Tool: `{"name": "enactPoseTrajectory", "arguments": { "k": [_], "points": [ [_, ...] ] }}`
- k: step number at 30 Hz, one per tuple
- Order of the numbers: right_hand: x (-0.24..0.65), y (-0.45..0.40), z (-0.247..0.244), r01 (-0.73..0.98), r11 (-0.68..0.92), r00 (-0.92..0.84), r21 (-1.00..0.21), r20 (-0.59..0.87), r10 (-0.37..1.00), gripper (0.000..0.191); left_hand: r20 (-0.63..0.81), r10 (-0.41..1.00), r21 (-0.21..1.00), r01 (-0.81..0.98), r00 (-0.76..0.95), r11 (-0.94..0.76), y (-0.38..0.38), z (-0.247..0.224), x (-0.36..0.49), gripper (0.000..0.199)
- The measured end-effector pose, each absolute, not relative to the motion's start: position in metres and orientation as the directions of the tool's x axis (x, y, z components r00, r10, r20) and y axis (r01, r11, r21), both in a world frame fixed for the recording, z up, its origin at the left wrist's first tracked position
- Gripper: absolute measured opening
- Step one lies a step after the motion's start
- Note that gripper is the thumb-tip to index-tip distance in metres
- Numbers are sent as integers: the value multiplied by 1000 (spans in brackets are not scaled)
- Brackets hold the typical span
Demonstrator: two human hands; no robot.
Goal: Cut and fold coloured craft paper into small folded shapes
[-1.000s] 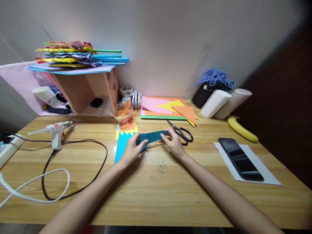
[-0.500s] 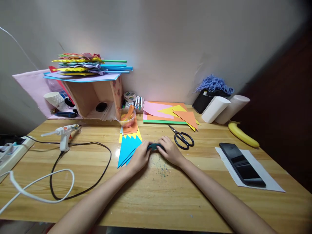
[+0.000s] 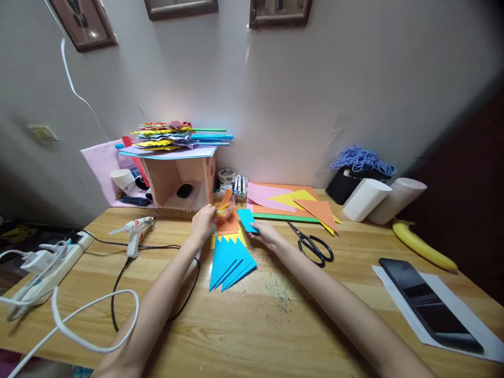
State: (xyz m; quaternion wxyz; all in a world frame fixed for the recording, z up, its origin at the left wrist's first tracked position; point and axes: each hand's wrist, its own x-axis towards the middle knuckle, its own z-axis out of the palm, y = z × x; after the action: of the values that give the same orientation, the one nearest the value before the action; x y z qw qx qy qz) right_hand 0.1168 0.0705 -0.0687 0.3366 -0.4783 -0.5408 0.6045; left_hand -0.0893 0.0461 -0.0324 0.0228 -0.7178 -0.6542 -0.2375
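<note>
My left hand [image 3: 203,223] is closed at the near left rim of a clear plastic bowl [image 3: 233,203] holding orange and yellow paper strips; its fingertips are partly hidden. My right hand [image 3: 265,234] pinches a small blue paper piece [image 3: 247,220] by its lower edge, just right of the bowl. Below the bowl lie orange paper [image 3: 227,227], a strip of yellow paper, and several blue paper triangles [image 3: 232,260] with overlapping points. Black-handled scissors [image 3: 315,249] rest on the table to the right of my right hand.
A glue gun [image 3: 136,233] stands at left, its black cord and a white cable looping near my left forearm. Behind are an open box [image 3: 179,178] and coloured paper sheets [image 3: 271,197]. A banana [image 3: 423,247] and a phone [image 3: 429,304] lie at right.
My hands have parted from the dark-looking paper piece they held together. The left went up and left to the bowl; the right keeps a blue piece. The view has tilted up.
</note>
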Motion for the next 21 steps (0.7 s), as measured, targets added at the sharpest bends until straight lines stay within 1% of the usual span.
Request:
{"name": "enactPoseTrajectory", "arguments": {
  "k": [3, 6, 8, 11, 13, 15, 16, 17, 18, 19, 20, 21],
  "points": [
    [85, 89, -67, 153, -232, -329, -961, -271, 904, 20, 407, 912, 264, 948, 59, -179, 45, -20, -85, 14],
    [61, 101, -65, 214, -222, -361, -951, -288, 887, 22, 465, 882, 249, 945, 77, -213, 43, -9, -81, 14],
    [55, 101, -63, 263, -181, -354, -948, -269, 896, 18, 470, 880, 251, 944, 73, -212, 44, -10, -80, 13],
    [69, 87, -65, 345, -72, -297, -936, -181, 937, 11, 406, 913, 280, 944, 46, -172, 47, -19, -80, 12],
    [90, 69, -68, 398, 10, -270, -917, -107, 957, 20, 368, 929, 299, 943, 30, -149, 45, -27, -79, 12],
    [112, 48, -73, 444, 58, -287, -894, -81, 954, 31, 379, 925, 336, 933, -9, -129, 34, -33, -77, 22],
    [120, 38, -75, 479, 86, -296, -874, -68, 953, 36, 397, 917, 365, 925, -49, -109, 26, -36, -76, 30],
    [126, 30, -77, 547, 126, -313, -827, -63, 948, 41, 414, 905, 407, 909, -99, -87, 16, -38, -74, 36],
    [129, 24, -78, 599, 149, -322, -787, -66, 944, 45, 419, 894, 446, 894, -161, -48, 4, -41, -72, 36],
    [130, 18, -78, 642, 171, -324, -747, -63, 944, 47, 390, 894, 488, 873, -219, 1, -8, -44, -70, 35],
    [129, 14, -79, 675, 184, -324, -714, -63, 944, 48, 305, 921, 536, 843, -242, 44, -20, -48, -68, 37],
    [128, 11, -79, 691, 189, -321, -697, -61, 945, 47, 172, 953, 580, 807, -250, 107, -31, -53, -66, 41]
  ]
}}
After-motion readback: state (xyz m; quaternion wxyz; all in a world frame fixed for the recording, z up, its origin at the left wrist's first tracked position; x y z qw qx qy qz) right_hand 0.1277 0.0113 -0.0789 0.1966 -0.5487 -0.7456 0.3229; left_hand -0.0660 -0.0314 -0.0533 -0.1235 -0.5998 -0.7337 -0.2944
